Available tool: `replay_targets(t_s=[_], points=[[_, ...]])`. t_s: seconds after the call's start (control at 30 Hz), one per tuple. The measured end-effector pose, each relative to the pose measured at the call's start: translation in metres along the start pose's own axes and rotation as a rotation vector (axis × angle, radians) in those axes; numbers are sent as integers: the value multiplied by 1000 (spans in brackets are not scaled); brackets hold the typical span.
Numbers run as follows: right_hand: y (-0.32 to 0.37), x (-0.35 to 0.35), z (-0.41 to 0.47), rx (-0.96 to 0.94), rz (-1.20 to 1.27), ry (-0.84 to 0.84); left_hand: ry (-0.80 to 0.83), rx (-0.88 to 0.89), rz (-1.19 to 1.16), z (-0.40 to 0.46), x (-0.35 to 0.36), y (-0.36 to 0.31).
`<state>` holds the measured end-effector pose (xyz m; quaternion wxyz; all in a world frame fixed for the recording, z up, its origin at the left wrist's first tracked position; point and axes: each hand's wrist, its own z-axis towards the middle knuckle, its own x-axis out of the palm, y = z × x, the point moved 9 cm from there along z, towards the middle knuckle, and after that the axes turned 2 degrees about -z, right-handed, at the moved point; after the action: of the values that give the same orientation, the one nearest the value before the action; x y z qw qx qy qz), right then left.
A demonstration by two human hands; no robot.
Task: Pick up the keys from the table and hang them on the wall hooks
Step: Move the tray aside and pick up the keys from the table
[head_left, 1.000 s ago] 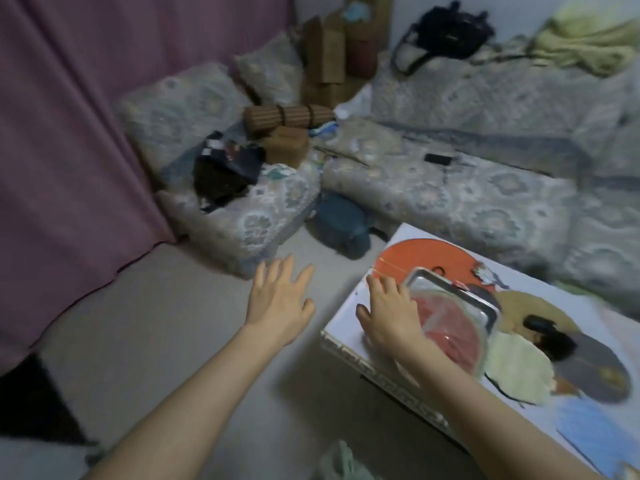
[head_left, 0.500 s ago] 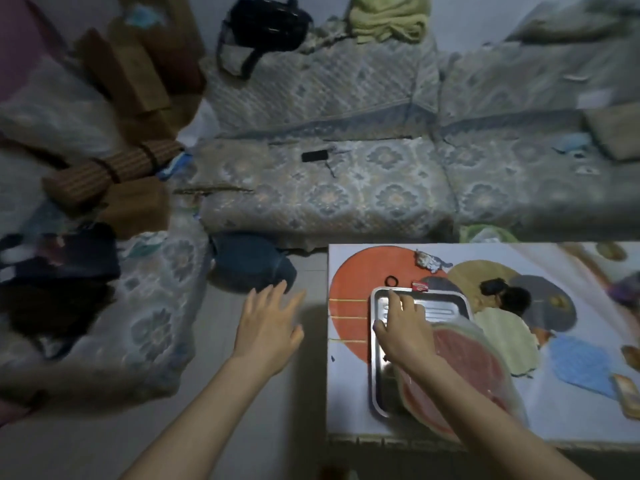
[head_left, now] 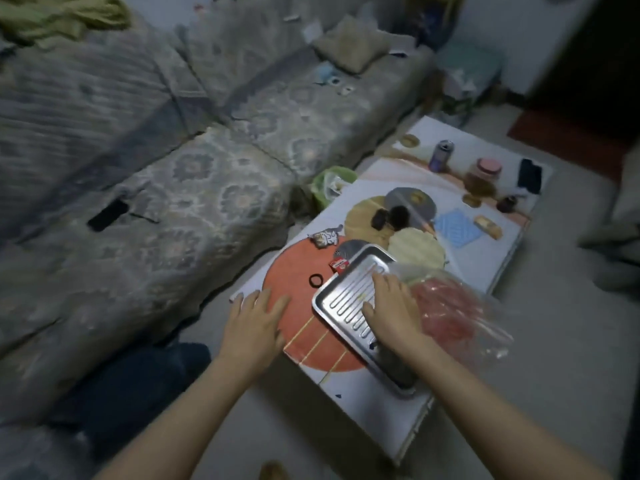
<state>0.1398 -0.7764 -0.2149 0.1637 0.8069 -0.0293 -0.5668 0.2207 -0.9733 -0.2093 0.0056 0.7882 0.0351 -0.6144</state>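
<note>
Steel tray (head_left: 341, 301) under flat R hand (head_left: 391, 308).

A ribbed tray (head_left: 346, 299) of shiny metal is seen on the smooth printed table (head_left: 381, 403). Crinkled clear plastic wrap (head_left: 460, 320) is glossy. The far-left sofa (head_left: 207, 188) is covered in matt patterned cloth.

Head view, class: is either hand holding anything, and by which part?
Nothing is held. The left hand lies flat at the table edge; the right hand rests open-palmed on the metal tray.
</note>
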Motion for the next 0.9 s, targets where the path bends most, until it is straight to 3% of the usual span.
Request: replay_targets(t_s=[0.2,0.43,0.67,0.9], points=[[12,11,-16,195,131,-51,29,159,42,32,-11,35],[15,29,25,386,216,-133,51,386,114,125,-21,28],[44,70,101,553,308,-35,141,512,269,230,-9,62],[48,80,141,765,409,-37,210,697,316,319,0,45]])
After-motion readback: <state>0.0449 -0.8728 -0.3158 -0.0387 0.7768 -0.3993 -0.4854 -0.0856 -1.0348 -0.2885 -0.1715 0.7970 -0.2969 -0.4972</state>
